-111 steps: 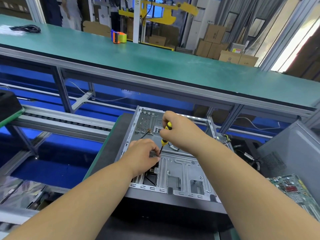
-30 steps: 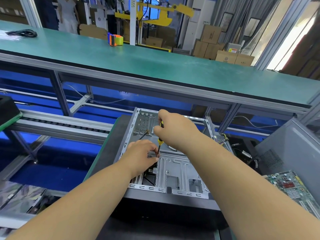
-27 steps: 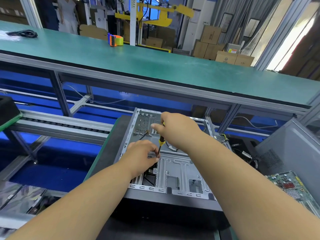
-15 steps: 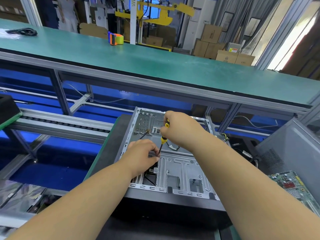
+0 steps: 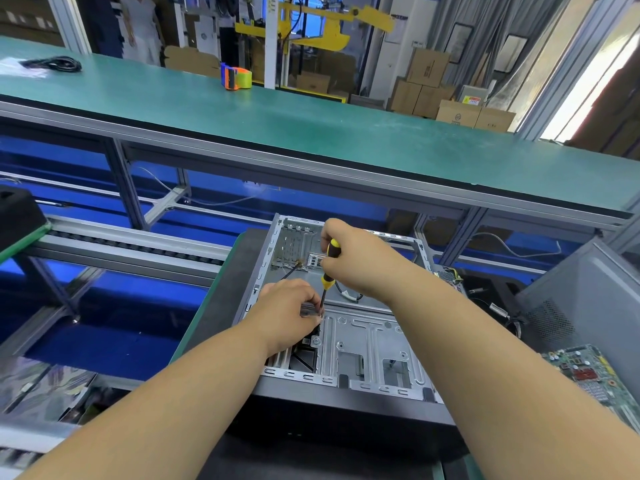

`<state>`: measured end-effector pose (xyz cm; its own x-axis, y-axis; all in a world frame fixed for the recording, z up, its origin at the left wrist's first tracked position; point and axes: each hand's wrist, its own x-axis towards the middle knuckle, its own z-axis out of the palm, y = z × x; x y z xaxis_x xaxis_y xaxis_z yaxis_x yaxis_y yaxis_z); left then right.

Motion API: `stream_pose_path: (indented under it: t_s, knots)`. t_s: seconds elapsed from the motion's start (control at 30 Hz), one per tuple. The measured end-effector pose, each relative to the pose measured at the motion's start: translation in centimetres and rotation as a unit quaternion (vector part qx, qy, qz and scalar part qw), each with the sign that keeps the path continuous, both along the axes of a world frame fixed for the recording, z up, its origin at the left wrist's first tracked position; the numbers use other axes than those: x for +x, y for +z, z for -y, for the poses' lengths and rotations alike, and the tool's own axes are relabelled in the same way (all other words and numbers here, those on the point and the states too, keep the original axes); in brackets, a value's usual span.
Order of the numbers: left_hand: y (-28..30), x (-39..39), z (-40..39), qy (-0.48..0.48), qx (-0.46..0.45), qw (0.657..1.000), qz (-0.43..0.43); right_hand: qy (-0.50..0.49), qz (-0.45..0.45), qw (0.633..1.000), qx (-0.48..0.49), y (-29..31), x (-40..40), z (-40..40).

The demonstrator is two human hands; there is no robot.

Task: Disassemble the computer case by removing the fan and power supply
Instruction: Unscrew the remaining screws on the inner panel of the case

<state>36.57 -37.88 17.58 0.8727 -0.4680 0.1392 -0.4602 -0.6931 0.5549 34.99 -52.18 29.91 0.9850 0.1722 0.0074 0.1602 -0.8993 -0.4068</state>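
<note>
An open grey computer case (image 5: pixel 363 348) lies flat in front of me with its bare metal tray facing up. My right hand (image 5: pixel 360 261) grips a yellow-and-black screwdriver (image 5: pixel 328 271), held nearly upright with the tip down at the tray's left part. My left hand (image 5: pixel 289 313) sits beside the tip, fingers curled and pinching a small metal part (image 5: pixel 310 310) at the shaft's foot. A black opening (image 5: pixel 304 358) shows in the tray just below that hand. Loose cables (image 5: pixel 346 294) lie inside the case behind the screwdriver. No fan or power supply is visible in the case.
A green circuit board (image 5: pixel 585 375) lies at the right, next to a grey case panel (image 5: pixel 588 296). A long green bench (image 5: pixel 311 133) runs behind, carrying an orange tape dispenser (image 5: pixel 235 76) and a black cable (image 5: pixel 52 64). A roller conveyor (image 5: pixel 131 247) runs on the left.
My right hand has shifted its grip back and forth on the screwdriver handle while the tip stays at the same spot. My left hand stays in place.
</note>
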Motion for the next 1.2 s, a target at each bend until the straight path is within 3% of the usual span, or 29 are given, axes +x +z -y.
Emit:
stream_pose_path:
  t_s: [0.13,0.37,0.57,1.2]
  knots:
    - [0.07,-0.04,0.04,-0.001,-0.005,1.0,0.001,-0.008,-0.003,1.0,0.005,0.15,-0.26,0.01]
    - [0.19,-0.05,0.04,-0.001,-0.002,1.0,-0.002,-0.043,0.055,0.992,-0.106,-0.23,-0.33,0.2]
    - [0.17,-0.07,0.01,0.003,0.003,1.0,-0.004,-0.033,0.029,0.998,-0.04,0.0,-0.5,0.14]
    - [0.15,-0.01,0.14,0.003,0.006,1.0,0.007,-0.042,0.044,0.992,-0.111,-0.1,-0.02,-0.01]
